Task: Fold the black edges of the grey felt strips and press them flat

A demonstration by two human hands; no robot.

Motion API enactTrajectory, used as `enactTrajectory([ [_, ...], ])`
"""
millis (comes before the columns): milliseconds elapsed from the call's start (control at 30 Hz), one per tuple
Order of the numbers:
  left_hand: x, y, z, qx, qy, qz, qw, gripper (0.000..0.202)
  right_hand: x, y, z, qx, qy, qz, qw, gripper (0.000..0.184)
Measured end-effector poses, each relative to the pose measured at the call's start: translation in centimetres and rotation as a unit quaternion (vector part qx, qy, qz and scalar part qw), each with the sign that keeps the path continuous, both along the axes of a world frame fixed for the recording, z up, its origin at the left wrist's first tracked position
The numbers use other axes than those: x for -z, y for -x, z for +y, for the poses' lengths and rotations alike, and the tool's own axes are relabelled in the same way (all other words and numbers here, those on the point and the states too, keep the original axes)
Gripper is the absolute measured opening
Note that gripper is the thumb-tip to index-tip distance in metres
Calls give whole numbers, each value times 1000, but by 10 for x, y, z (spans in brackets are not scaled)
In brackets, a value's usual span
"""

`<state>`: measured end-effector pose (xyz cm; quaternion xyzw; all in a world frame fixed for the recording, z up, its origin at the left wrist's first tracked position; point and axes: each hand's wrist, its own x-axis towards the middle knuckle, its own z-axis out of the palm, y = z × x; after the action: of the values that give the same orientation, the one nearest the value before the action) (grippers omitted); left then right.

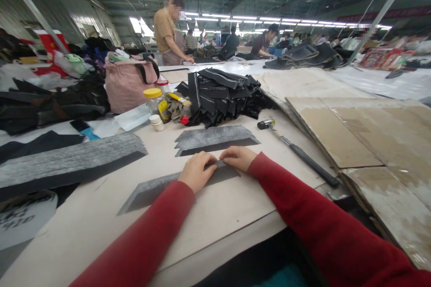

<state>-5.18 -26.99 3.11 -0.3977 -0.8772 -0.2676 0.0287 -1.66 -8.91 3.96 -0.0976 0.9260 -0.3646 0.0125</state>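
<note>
A grey and black fabric strip (148, 193) lies slantwise on the pale work board (215, 224). My left hand (198, 171) rests over its middle, with thumb and fingers closed on the far edge. Close to its right end, my right hand (237, 158) pinches the same edge. The fingertips of both hands nearly meet, and part of the strip is hidden beneath the left hand. Just beyond my hands is a small stack of similar strips (215, 138), grey faces up. Another row of long grey strips (70, 159) lies to the left.
A heap of black pieces (218, 94) stands at the back. To the right lie a hammer (310, 161) and cardboard sheets (357, 134). A yellow-lidded jar (154, 103), white bottle (156, 123), brush (180, 99) and pink bag (126, 83) sit back left. A co-worker (168, 31) stands beyond.
</note>
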Motion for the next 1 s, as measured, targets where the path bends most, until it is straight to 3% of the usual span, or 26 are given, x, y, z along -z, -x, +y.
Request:
enactTrajectory([
  [200, 0, -1, 0, 7, -7, 8, 1000, 5, -6, 0, 1, 13, 34, -65, 997, 19],
  [467, 2, 0, 0, 6, -1, 8, 1000, 7, -4, -2, -10, 37, -73, 30, 996, 14],
  [600, 2, 0, 0, -1, 7, 3, 1000, 12, -4, -1, -4, 3, -41, 8, 999, 19],
  [733, 2, 0, 0, -2, 8, 1, 1000, 13, 1, -1, 3, -46, -46, 56, 996, 21],
  [1000, 1, 0, -1, 2, 7, 13, 1000, 8, 5, -3, -1, -56, -67, 103, 991, 21],
])
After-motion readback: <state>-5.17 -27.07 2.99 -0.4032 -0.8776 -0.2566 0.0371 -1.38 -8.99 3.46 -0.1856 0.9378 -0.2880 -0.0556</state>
